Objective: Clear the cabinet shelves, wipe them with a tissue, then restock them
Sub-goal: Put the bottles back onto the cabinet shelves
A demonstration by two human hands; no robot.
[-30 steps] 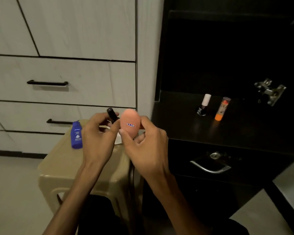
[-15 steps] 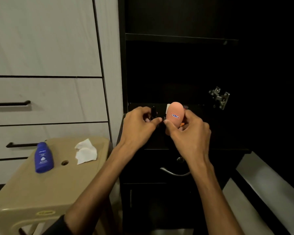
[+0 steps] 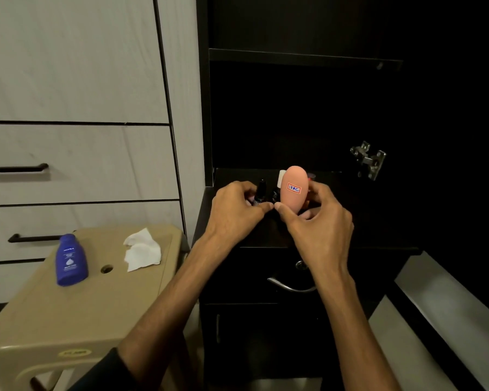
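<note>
At frame centre, we are restocking the dark cabinet shelf (image 3: 237, 235): our left hand (image 3: 235, 214) pinching a small black bottle (image 3: 259, 193), our right hand (image 3: 316, 221) gripping a peach egg-shaped sponge (image 3: 294, 190) upright for placing.

Small bottles (image 3: 277, 190) crowd the lower shelf (image 3: 350, 221) centre; its right side lies open below the hinge (image 3: 368, 160).

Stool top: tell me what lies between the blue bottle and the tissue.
Only a small round hole in the stool, between blue bottle and tissue; head view.
</note>
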